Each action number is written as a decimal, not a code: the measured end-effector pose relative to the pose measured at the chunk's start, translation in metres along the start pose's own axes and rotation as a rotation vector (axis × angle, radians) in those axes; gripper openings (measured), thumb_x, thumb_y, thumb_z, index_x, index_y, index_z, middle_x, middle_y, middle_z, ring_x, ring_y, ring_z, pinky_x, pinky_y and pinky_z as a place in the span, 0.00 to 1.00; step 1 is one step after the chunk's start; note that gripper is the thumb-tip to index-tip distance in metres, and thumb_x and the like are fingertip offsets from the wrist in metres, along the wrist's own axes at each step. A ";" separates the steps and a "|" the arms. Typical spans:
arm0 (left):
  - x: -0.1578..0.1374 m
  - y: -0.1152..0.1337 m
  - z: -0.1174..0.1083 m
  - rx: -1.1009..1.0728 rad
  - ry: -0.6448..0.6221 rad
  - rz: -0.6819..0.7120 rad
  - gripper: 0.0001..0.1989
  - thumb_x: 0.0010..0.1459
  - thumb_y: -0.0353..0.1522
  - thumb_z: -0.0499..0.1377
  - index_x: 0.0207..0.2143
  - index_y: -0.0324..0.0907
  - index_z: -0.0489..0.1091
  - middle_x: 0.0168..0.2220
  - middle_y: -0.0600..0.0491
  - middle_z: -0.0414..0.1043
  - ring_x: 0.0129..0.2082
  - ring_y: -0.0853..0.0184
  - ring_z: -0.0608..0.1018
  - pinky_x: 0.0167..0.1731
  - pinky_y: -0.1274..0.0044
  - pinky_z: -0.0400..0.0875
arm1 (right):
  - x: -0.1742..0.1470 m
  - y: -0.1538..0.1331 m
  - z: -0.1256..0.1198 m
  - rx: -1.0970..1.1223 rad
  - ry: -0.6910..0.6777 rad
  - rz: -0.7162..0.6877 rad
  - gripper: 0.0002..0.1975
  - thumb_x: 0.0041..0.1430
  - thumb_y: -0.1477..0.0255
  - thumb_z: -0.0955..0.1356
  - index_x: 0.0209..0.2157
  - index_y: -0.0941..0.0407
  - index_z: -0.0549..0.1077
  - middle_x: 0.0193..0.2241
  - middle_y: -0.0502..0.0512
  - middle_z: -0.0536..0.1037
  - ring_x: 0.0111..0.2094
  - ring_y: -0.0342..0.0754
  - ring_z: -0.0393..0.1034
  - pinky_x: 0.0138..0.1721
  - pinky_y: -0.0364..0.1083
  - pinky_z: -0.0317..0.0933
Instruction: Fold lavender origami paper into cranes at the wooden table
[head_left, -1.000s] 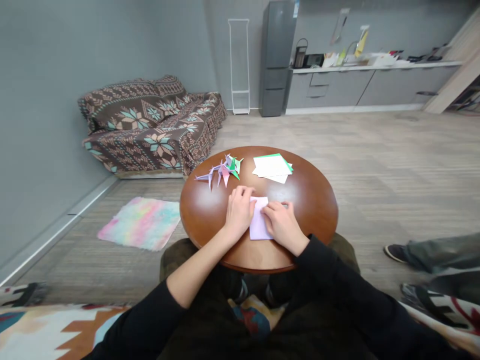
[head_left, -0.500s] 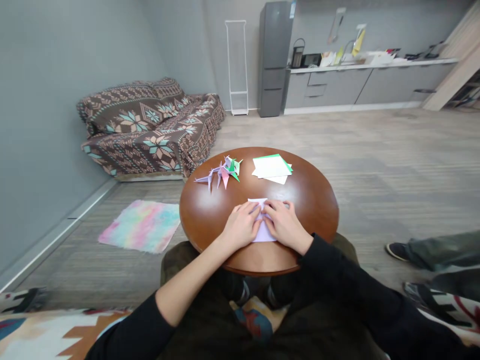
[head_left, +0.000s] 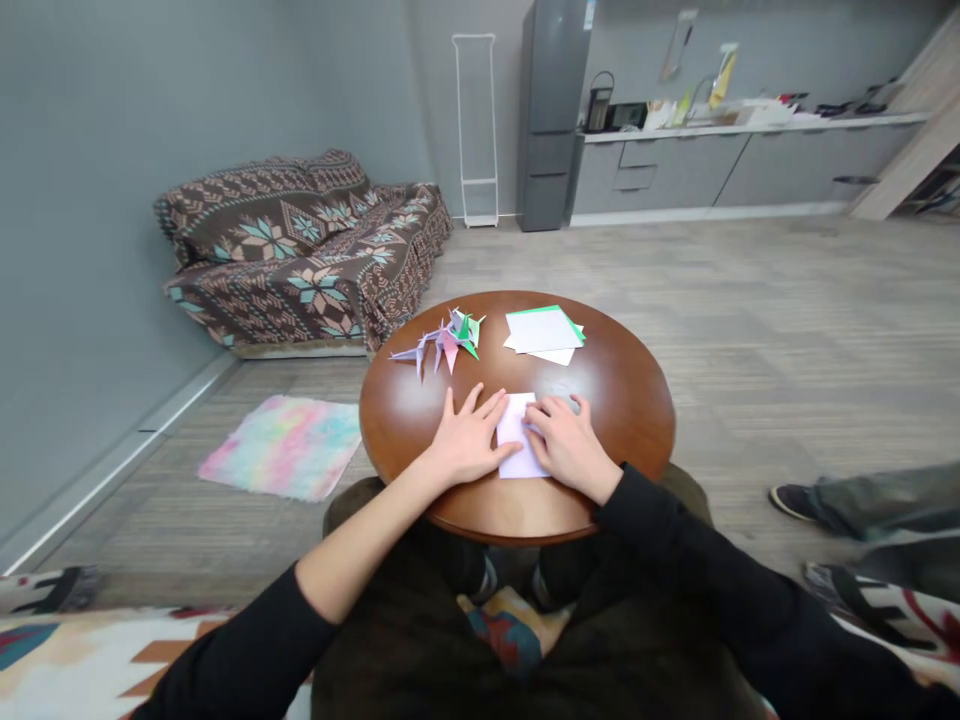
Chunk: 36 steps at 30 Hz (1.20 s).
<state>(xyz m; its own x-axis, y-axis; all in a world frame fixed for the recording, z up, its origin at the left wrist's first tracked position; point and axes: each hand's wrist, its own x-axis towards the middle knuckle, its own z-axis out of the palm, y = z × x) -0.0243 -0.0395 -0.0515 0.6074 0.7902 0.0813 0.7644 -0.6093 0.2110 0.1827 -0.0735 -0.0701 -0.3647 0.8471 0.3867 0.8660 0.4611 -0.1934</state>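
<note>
A pale lilac sheet of folding paper [head_left: 517, 432], folded to a narrow rectangle, lies flat on the round brown table [head_left: 622, 400] between my hands. My left hand [head_left: 469, 440] is spread beside it, fingers apart, with the thumb and a fingertip resting on its left edge. My right hand [head_left: 564, 440] has its fingers bent, and the fingertips press down on the paper's right part; nothing is gripped. Further back on the table stand several folded paper cranes [head_left: 450, 338] in purple, pink and green.
A stack of white and green paper sheets [head_left: 544, 332] lies at the table's back. A patterned sofa [head_left: 315, 250] stands beyond to the left, with a pastel rug [head_left: 285, 445] on the floor. Another person's leg and shoe [head_left: 795, 503] are at the right.
My left hand has slid left and spread its fingers, uncovering more of the paper. My right hand stays nearly in place. The paper now lies flat, without the raised fold at its top.
</note>
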 end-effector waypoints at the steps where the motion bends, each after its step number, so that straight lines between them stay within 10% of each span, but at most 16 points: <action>1: 0.000 -0.003 0.000 -0.012 0.007 0.002 0.41 0.64 0.53 0.53 0.72 0.42 0.53 0.72 0.41 0.55 0.73 0.39 0.51 0.66 0.39 0.36 | 0.000 0.000 0.000 -0.002 0.000 0.001 0.08 0.67 0.73 0.63 0.43 0.55 0.73 0.48 0.61 0.78 0.52 0.57 0.68 0.60 0.63 0.42; 9: -0.006 -0.014 0.005 -0.063 0.214 0.040 0.18 0.68 0.37 0.55 0.55 0.41 0.73 0.59 0.43 0.74 0.63 0.54 0.70 0.65 0.56 0.57 | 0.000 -0.003 -0.001 -0.017 0.000 -0.001 0.08 0.67 0.74 0.63 0.43 0.55 0.73 0.47 0.62 0.78 0.51 0.57 0.68 0.61 0.63 0.43; 25: 0.006 -0.025 -0.006 0.133 0.156 0.082 0.32 0.64 0.44 0.57 0.66 0.37 0.63 0.68 0.37 0.62 0.68 0.45 0.62 0.63 0.53 0.60 | 0.001 -0.002 -0.003 -0.047 -0.028 0.011 0.07 0.67 0.74 0.63 0.44 0.56 0.72 0.48 0.61 0.77 0.52 0.57 0.67 0.63 0.66 0.40; 36: 0.003 -0.030 -0.007 -0.059 0.117 0.277 0.24 0.64 0.39 0.59 0.60 0.42 0.71 0.62 0.43 0.72 0.62 0.54 0.74 0.63 0.59 0.64 | 0.008 -0.006 -0.012 -0.104 -0.066 0.027 0.10 0.69 0.70 0.63 0.43 0.56 0.76 0.46 0.61 0.79 0.52 0.58 0.68 0.62 0.67 0.41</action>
<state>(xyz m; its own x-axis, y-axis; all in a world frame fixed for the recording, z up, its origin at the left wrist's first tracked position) -0.0469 -0.0187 -0.0509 0.7591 0.5991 0.2547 0.5576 -0.8002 0.2207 0.1785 -0.0730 -0.0556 -0.3593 0.8760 0.3216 0.9054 0.4108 -0.1072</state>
